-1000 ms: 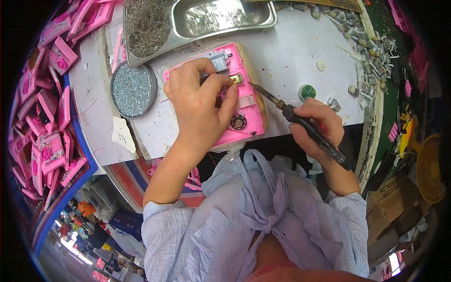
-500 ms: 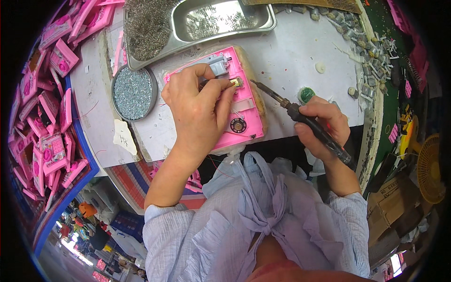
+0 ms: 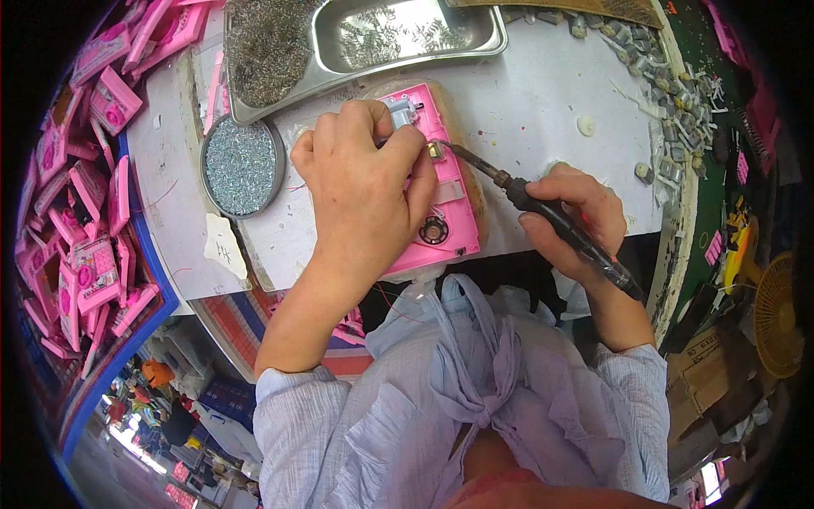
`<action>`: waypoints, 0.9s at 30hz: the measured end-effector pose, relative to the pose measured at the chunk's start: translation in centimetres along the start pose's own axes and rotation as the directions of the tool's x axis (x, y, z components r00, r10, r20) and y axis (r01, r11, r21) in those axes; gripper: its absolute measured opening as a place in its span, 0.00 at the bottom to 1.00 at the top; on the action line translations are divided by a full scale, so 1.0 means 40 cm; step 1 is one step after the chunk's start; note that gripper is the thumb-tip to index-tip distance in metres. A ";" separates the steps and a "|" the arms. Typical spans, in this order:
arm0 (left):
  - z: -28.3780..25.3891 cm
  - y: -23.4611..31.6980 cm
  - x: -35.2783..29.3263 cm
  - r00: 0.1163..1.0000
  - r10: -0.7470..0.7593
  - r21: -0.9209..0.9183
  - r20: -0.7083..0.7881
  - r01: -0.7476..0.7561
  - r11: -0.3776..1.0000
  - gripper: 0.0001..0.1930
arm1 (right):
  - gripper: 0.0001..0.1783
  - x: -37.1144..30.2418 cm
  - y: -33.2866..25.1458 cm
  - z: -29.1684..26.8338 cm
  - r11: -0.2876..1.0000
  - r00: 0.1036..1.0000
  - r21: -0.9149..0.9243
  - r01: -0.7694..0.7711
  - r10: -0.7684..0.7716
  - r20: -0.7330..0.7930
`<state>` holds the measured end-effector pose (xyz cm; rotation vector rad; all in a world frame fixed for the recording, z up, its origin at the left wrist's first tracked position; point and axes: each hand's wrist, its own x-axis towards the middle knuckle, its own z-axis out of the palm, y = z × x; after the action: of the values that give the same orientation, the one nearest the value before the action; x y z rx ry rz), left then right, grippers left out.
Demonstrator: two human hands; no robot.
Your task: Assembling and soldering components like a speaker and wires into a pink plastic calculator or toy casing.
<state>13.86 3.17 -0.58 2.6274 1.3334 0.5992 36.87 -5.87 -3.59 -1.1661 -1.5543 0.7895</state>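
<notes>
A pink plastic toy shell (image 3: 448, 191) lies open on a tan pad on the white table, with a small black speaker (image 3: 433, 230) and a grey motor (image 3: 402, 111) inside. My left hand (image 3: 360, 182) rests flat over the shell and pins it down, fingers curled near the motor. My right hand (image 3: 574, 216) grips a black-handled soldering iron (image 3: 543, 209). Its thin tip touches a brass part (image 3: 436, 151) at the shell's upper right, just beside my left fingertips.
A round tin of small silver screws (image 3: 242, 165) sits left of the shell. Behind it stand a steel tray (image 3: 403, 34) and a heap of metal springs (image 3: 263, 42). Several pink toy shells (image 3: 80, 204) fill a bin at left. Small grey parts (image 3: 678, 93) line the table's right edge.
The iron's tip has moved left onto the brass part in the shell. My left hand has shifted slightly over the shell.
</notes>
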 end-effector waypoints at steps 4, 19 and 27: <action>-0.003 -0.001 0.002 1.000 0.010 0.011 0.010 -0.010 1.000 0.06 | 0.18 -0.002 0.002 0.002 1.000 1.000 -0.001 -0.008 0.008 0.003; -0.003 0.000 0.008 0.999 0.022 0.004 0.024 -0.022 1.000 0.06 | 0.19 0.023 -0.004 0.007 0.989 0.993 -0.085 0.117 -0.114 0.039; -0.004 0.004 0.017 0.998 0.051 0.021 0.040 -0.052 0.998 0.07 | 0.21 0.042 -0.010 -0.004 0.947 0.961 -0.174 0.270 -0.253 0.112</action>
<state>14.26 3.60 -0.21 2.6835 1.2726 0.5396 36.83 -4.42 -2.65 -1.0391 -1.8448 0.5325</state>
